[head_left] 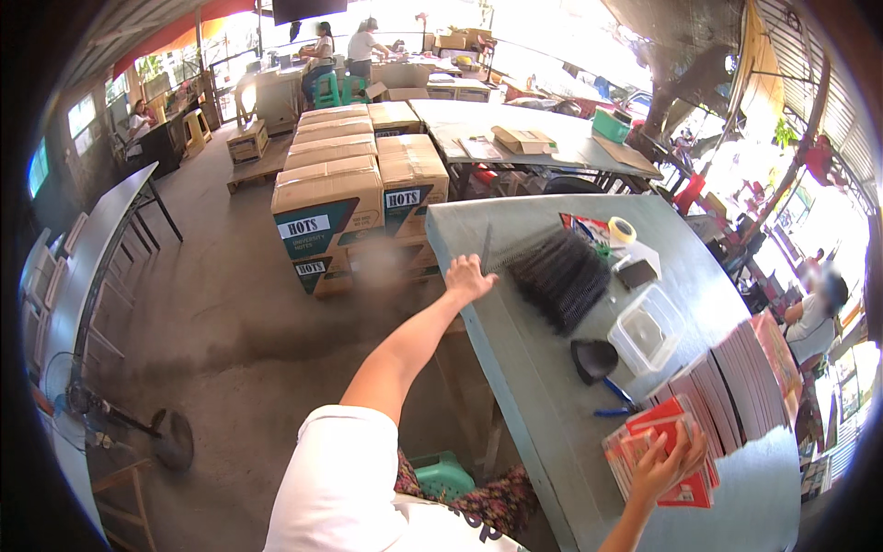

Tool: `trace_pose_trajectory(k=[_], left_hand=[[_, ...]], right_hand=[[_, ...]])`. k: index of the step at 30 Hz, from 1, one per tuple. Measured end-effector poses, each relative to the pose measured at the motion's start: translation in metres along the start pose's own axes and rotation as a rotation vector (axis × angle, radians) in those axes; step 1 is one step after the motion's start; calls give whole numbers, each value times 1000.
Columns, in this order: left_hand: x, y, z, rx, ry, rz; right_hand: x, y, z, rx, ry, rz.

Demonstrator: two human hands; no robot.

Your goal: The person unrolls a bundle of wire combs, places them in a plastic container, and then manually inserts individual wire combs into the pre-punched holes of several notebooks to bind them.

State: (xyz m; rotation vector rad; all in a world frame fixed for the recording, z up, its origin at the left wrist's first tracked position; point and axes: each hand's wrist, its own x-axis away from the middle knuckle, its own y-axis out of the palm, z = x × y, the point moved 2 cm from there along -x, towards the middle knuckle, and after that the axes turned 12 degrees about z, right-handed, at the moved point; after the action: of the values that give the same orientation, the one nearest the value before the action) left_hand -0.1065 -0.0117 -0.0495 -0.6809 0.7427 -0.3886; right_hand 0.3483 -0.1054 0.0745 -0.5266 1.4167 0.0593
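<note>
your right hand (664, 465) lies flat, fingers spread, on the red booklets (667, 451) at the table's (543, 368) near right edge. your left hand (467, 279) reaches the far left edge, apparently loosely curled, just beside the black binding combs (561, 276).

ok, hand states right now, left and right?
Left hand: open, resting on the table edge beside the black binding combs.
Right hand: fingers spread on the red booklets, not gripping.
</note>
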Motion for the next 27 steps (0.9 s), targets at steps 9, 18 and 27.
trace_pose_trajectory(k=[9,18,27], left_hand=[[-50,7,-51,240,-97,-324],[-40,-37,-293,581,-315,-53],[252,-155,-413,289,-832,-731]], right_hand=[[57,70,-203,-526,22,-553],[56,157,-280,-385,-77,-726],[66,150,-322,-369,-2,-443]])
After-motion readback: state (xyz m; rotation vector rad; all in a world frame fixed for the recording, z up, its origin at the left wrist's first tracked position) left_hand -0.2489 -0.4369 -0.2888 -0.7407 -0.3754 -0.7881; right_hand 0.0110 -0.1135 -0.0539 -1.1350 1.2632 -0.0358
